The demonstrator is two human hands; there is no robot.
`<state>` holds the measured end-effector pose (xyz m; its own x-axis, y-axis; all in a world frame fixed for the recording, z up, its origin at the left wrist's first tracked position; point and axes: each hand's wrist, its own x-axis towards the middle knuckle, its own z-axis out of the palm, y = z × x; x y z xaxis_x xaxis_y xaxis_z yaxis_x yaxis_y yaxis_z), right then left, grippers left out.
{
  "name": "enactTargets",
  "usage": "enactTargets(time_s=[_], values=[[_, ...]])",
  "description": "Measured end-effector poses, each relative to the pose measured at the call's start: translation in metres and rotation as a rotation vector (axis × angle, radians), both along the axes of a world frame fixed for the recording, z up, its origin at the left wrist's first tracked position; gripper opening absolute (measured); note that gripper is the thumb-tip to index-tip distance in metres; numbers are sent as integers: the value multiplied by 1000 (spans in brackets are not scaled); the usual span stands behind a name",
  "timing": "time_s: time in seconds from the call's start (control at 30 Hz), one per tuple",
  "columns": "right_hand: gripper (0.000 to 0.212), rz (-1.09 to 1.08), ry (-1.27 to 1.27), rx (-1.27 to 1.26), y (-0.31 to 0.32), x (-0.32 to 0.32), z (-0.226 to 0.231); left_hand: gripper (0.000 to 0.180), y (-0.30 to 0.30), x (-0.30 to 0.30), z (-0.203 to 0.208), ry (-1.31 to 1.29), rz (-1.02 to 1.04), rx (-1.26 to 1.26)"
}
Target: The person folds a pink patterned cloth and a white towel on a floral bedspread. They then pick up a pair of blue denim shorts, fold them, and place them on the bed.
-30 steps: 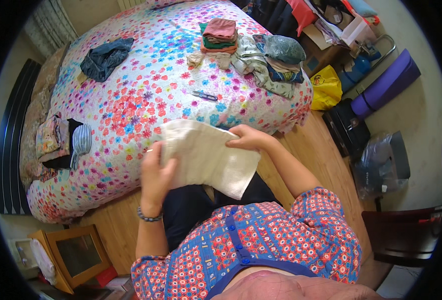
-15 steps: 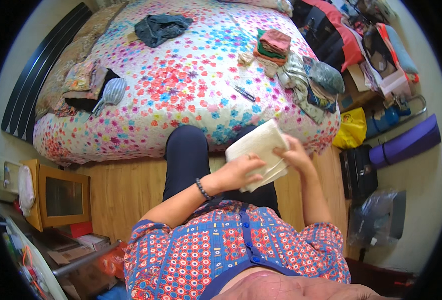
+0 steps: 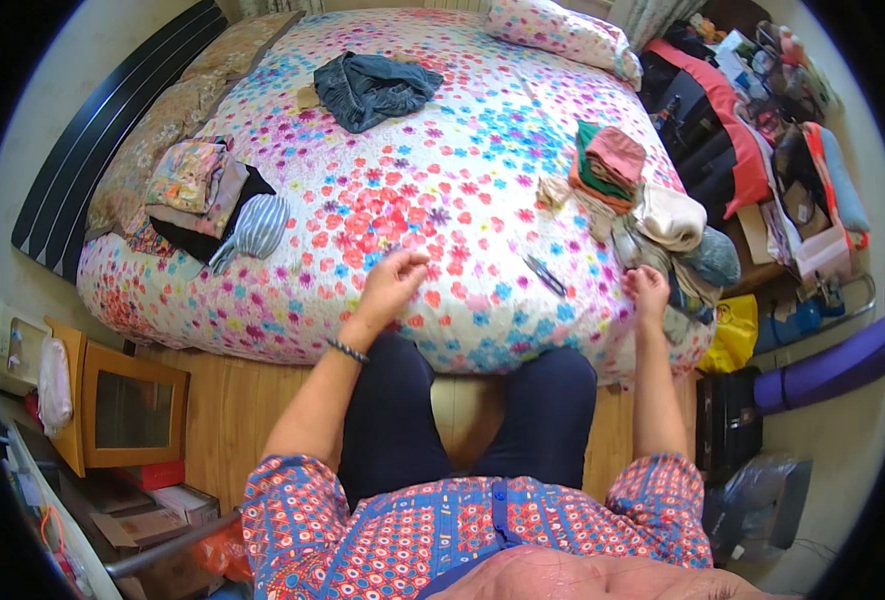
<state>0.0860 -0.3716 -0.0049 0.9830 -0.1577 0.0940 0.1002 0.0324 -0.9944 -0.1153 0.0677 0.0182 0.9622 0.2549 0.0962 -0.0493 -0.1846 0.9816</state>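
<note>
White folded cloth (image 3: 670,215), held between both hands half a second ago, now lying on the pile of folded clothes (image 3: 627,190) just beyond the right hand (image 3: 648,290). Left hand (image 3: 392,283) released and loosely spread over the floral bedspread (image 3: 442,150), holding nothing; right hand also let go, fingers curled by the pile. Looks like one fold finished, with the dark garment (image 3: 372,88) and striped bundle (image 3: 247,228) far past the left hand unfolded.

Even, bright, soft light fills the room; the flowered bedspread (image 3: 402,190) is well lit, without glare or hard shadows. Beyond the bed's edges the fisheye bends straight lines, and a black rim rings everything. Focus is sharp at the bed, softer toward the rim.
</note>
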Motion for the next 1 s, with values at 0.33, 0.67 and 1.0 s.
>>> enactTargets(time_s=[0.33,0.67,1.0], values=[[20,350,-541,-1068,142,-46,-10,74,171,274,-21,85,597,849],[8,194,-189,-678,128,-39,-34,20,215,328,-29,-15,596,985],[29,-189,-607,-1426,102,-9,6,18,66,143,123,-690,41,283]])
